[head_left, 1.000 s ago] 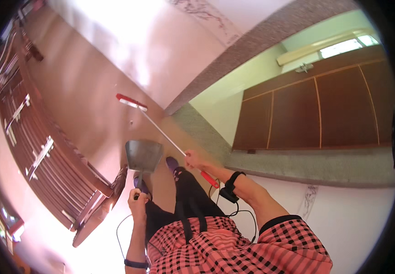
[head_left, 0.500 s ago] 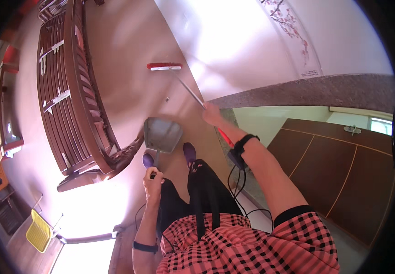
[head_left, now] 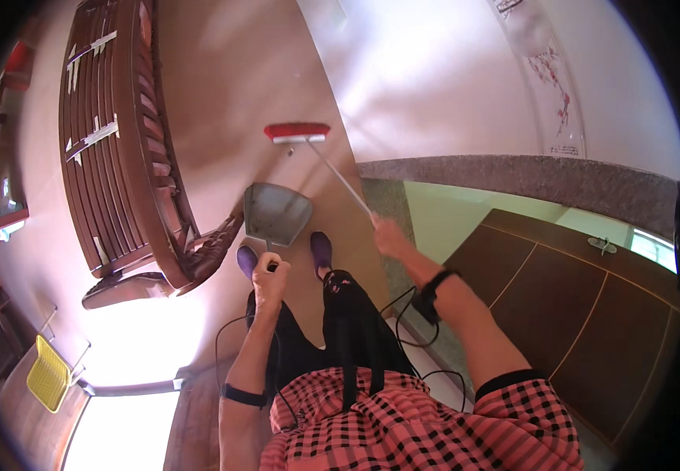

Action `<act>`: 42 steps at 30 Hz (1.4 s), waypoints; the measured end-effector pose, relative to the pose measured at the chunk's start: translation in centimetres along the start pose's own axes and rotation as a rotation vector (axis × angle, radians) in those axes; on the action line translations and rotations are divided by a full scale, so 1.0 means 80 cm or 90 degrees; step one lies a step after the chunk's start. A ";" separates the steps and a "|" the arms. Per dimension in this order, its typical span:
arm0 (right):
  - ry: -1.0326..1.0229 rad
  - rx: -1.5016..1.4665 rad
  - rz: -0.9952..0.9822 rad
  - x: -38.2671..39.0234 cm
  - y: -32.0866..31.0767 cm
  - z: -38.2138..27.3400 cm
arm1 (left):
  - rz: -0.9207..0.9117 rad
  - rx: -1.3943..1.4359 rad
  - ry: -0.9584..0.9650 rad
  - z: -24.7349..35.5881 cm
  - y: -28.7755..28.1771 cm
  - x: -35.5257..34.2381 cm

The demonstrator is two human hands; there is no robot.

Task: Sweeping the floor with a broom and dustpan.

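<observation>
My right hand [head_left: 393, 237] is closed around the pole of a broom [head_left: 297, 132] with red bristles and a pale head. The broom head rests on the floor beyond my feet. Just on its near side lies a small dark bit of debris [head_left: 290, 152]. Closer to me, a grey dustpan [head_left: 279, 212] sits in front of my shoes, its wide mouth facing the broom. My left hand [head_left: 271, 275] grips the dustpan's upright handle, whose dark end shows at the fist. A gap of floor separates the debris from the dustpan.
A long brown slatted wooden bench [head_left: 112, 149] stands at left, its curved arm close to the dustpan. On the right are a white wall with a grey baseboard [head_left: 513, 169] and a brown panelled door [head_left: 568, 306]. A yellow basket-like item [head_left: 48, 374] is at lower left.
The broom head has come toward me and now sits close behind the debris. My right hand has drawn back with the pole. The dustpan keeps its place before my shoes as the view shifts.
</observation>
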State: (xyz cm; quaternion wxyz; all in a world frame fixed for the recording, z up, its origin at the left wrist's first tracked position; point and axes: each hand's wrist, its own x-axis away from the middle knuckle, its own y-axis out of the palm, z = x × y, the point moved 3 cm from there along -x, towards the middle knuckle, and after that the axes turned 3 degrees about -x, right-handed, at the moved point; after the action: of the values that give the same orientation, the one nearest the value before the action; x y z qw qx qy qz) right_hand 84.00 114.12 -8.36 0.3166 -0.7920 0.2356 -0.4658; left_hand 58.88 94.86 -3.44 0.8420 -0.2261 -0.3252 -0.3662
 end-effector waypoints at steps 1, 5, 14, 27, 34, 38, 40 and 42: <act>-0.017 -0.015 0.004 0.026 0.022 0.013 | -0.015 -0.035 0.015 -0.003 0.005 0.002; -0.024 0.003 -0.105 0.135 0.037 0.010 | 0.002 -0.097 0.064 0.008 0.008 0.019; -0.050 -0.145 -0.024 0.200 -0.017 -0.002 | 0.000 -0.147 0.141 -0.004 -0.016 0.053; -0.128 0.056 0.069 -0.025 -0.058 -0.036 | 0.059 -0.183 0.176 -0.045 -0.016 0.050; 0.089 0.017 -0.202 0.147 -0.001 0.100 | 0.070 -0.141 0.164 -0.029 0.002 0.047; -0.039 -0.019 -0.203 0.180 -0.061 0.068 | 0.076 -0.090 0.116 -0.044 -0.003 0.040; -0.019 -0.069 -0.179 0.178 -0.062 0.086 | 0.076 -0.142 0.100 -0.030 0.004 0.046; -0.158 -0.063 -0.002 0.145 -0.064 0.083 | 0.065 -0.147 0.121 -0.028 -0.001 0.047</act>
State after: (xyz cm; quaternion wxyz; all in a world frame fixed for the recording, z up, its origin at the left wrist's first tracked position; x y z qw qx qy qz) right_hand 95.57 111.75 -0.29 0.3029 -0.8586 0.2161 -0.3527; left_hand 61.67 91.63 -2.29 0.8548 -0.3021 -0.1875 -0.3781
